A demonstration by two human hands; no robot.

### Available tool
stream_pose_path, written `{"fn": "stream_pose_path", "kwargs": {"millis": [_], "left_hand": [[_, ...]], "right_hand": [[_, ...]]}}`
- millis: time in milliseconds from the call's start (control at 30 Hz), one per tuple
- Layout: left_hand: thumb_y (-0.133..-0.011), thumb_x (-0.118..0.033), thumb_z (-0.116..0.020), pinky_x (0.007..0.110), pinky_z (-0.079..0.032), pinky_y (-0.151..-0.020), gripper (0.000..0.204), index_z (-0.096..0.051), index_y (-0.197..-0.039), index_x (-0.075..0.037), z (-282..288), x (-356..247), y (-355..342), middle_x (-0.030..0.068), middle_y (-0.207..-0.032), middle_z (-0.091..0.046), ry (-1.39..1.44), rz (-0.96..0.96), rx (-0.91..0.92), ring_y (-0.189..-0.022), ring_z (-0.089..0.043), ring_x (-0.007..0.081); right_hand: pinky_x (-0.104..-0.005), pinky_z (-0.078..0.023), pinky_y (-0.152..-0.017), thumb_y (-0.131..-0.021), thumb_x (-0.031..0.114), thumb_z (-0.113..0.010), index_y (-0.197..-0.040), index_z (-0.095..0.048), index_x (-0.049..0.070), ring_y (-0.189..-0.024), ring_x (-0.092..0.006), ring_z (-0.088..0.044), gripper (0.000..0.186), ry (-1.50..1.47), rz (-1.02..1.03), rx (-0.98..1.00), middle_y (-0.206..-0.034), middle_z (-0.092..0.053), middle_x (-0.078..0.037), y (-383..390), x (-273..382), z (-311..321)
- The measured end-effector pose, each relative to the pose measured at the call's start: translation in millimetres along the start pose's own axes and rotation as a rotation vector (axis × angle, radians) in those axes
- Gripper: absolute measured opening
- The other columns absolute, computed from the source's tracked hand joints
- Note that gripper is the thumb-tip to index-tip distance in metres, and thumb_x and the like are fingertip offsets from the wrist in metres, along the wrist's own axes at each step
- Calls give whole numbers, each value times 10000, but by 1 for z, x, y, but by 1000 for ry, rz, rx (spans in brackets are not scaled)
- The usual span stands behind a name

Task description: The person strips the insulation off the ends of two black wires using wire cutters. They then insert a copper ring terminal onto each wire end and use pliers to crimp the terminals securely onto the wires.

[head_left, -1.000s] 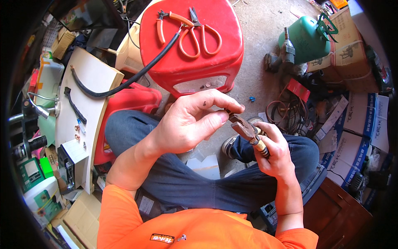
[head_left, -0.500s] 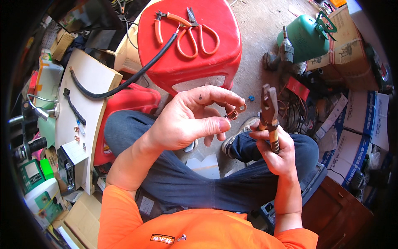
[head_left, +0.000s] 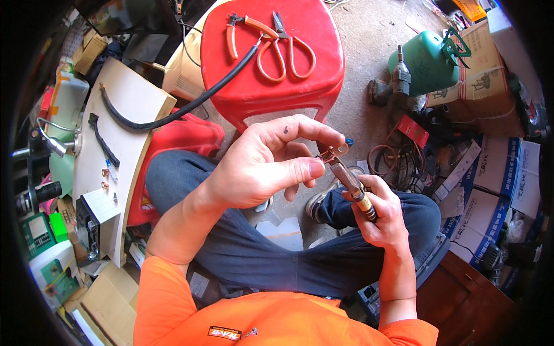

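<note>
Between thumb and forefinger, my left hand (head_left: 271, 164) pinches a small copper cable lug (head_left: 333, 152), its ring end pointing away to the right. My right hand (head_left: 381, 210) is wrapped round the handles of a pair of pliers (head_left: 353, 181). The pliers' jaws reach the lug at my left fingertips; whether they grip it cannot be made out. Beyond my hands, on a red plastic stool (head_left: 242, 92), lie scissors (head_left: 287, 52) with orange handles and orange-handled cutters (head_left: 232, 37). A thick black cable (head_left: 190, 106) with a bared end runs from the stool to a white board.
The white board (head_left: 130, 86) at left carries a short black cable piece (head_left: 104, 141) and several small copper fittings. At right stand a green gas cylinder (head_left: 424, 60), a power drill (head_left: 398, 78), cardboard boxes (head_left: 476, 92) and tangled wires (head_left: 404, 161).
My right hand has brought the pliers leftward, from upright and apart to the copper lug. My left hand keeps its pinch in nearly the same place. The view has shifted slightly.
</note>
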State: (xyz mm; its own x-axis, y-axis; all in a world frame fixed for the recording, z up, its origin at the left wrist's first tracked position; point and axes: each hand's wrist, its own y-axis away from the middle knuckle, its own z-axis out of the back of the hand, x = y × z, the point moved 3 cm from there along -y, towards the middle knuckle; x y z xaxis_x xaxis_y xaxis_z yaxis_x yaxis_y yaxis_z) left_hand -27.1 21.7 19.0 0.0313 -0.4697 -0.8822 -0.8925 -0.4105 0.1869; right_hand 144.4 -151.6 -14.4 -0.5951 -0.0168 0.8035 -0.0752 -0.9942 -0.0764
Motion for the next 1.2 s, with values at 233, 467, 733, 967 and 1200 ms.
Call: {"fn": "stream_pose_path", "kwargs": {"millis": [233, 467, 733, 967, 1200], "left_hand": [[-907, 2, -622, 196, -492, -538, 301, -593, -1206, 0, -1, 2, 0, 82, -1113, -631, -53, -8, -9, -743, -614, 89], [-893, 31, -615, 199, -510, -546, 298, -607, -1189, 5, 1, 3, -5, 141, -1174, -648, 49, 93, 81, -750, -654, 116], [-883, 42, -623, 208, -514, -532, 325, -599, -1206, 7, -1, 3, -3, 153, -1182, -648, 105, 138, 43, -750, -661, 130], [-879, 44, -632, 214, -514, -530, 350, -588, -1224, 1, -3, 4, -1, 153, -1191, -642, 161, 133, 56, -751, -663, 133], [-882, 42, -634, 208, -507, -525, 360, -577, -1236, 4, -5, 5, 0, 149, -1198, -639, 149, 120, 28, -752, -662, 128]], "right_hand": [[-367, -499, -805, -716, -75, -606, -957, -698, -2, -924, -314, -638, 268, 3, -41, 6, -1052, -615, -172, -2, 5, 0], [-398, -505, -756, -687, -49, -646, -953, -652, -3, -864, -357, -611, 270, 36, 18, 13, -1036, -602, -189, -2, 4, 1], [-399, -496, -785, -696, -59, -647, -998, -646, -4, -905, -356, -598, 306, 18, 29, 14, -1087, -587, -200, -2, 4, 1], [-388, -494, -825, -730, -65, -632, -1020, -645, -5, -941, -350, -603, 297, -24, 48, 38, -1122, -586, -207, -5, 5, -1], [-391, -498, -855, -753, -51, -621, -1036, -647, -10, -962, -365, -616, 287, -54, 24, 72, -1245, -564, -254, -4, 4, -2]]}}
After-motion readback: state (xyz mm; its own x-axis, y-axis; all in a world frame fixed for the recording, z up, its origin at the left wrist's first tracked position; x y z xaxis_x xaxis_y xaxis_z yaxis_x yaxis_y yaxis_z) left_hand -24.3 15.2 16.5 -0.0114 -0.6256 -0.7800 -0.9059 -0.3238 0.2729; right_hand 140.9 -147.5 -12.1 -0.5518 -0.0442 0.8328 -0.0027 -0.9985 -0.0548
